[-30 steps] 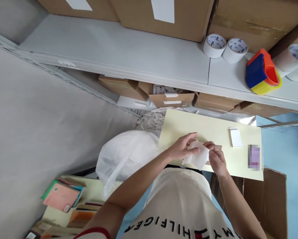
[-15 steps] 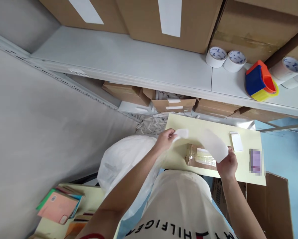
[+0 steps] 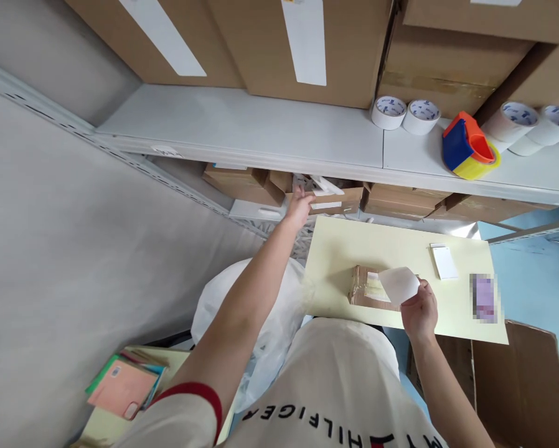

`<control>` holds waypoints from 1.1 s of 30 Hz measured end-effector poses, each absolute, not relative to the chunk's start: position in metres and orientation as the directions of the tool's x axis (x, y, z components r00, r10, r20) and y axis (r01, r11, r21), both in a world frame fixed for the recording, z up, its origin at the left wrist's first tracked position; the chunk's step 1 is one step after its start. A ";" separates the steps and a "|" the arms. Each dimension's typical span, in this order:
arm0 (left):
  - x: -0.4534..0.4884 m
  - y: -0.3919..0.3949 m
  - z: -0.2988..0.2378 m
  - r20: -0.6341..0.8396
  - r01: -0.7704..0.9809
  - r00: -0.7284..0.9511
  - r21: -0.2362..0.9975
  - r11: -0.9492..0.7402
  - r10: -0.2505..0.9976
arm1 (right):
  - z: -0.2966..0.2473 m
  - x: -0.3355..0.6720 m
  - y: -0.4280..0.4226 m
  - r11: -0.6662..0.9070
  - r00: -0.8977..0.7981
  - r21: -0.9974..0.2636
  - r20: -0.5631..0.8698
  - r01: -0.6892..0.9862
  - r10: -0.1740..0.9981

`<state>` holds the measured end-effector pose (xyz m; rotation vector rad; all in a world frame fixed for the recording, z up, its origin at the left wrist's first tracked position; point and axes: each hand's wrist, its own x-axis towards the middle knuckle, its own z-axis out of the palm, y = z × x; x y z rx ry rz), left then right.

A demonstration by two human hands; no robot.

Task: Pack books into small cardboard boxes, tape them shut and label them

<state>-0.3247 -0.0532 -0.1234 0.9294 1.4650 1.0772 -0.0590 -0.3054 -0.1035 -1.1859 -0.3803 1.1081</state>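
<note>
My left hand (image 3: 299, 208) is stretched forward over an open cardboard box (image 3: 349, 199) under the shelf. Its fingers are apart, with nothing visible between them. Just right of the fingertips is a white paper strip (image 3: 327, 185), at the box's mouth. My right hand (image 3: 419, 306) pinches a white paper sheet (image 3: 398, 285) by its right edge, above the tabletop. Below that sheet lies a small taped carton (image 3: 360, 292) with a label (image 3: 375, 287) on it, partly covered by the sheet.
On the pale yellow table (image 3: 373, 242) are white cards (image 3: 444, 261) and a blurred purple item (image 3: 485, 298). The shelf above holds tape rolls (image 3: 422, 118) and a tape dispenser (image 3: 469, 149). A white plastic bag (image 3: 214, 298) stands left; a large open carton (image 3: 517, 373) is at lower right.
My left hand has moved forward from above the table to the open box and let go of its white paper strip. My right hand has lowered the sheet slightly over the carton.
</note>
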 end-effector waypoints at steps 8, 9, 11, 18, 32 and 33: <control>-0.240 -0.256 -0.075 0.339 0.418 0.441 0.742 -0.524 0.831 | -0.098 -0.055 -0.314 -0.051 0.392 -0.879 -0.263 -0.474 0.882; -0.226 -0.275 -0.068 0.354 0.438 0.484 0.694 -0.572 0.800 | -0.097 -0.054 -0.315 -0.060 0.374 -0.890 -0.250 -0.452 0.893; -0.202 -0.299 -0.062 0.352 0.512 0.494 0.621 -0.593 0.795 | -0.096 -0.051 -0.319 -0.074 0.332 -0.918 -0.215 -0.390 0.918; -0.175 -0.308 -0.077 0.200 0.507 0.302 0.794 -0.335 0.932 | -0.097 -0.021 -0.340 -0.081 0.130 -0.984 -0.103 -0.161 0.986; -0.176 -0.327 -0.123 -0.487 0.171 -0.016 0.859 0.482 0.873 | -0.127 0.027 -0.366 -0.355 0.216 -0.935 -0.351 -0.020 0.911; -0.178 -0.331 -0.129 -0.485 0.213 -0.046 0.849 0.483 0.873 | -0.131 0.024 -0.369 -0.376 0.211 -0.927 -0.370 -0.009 0.905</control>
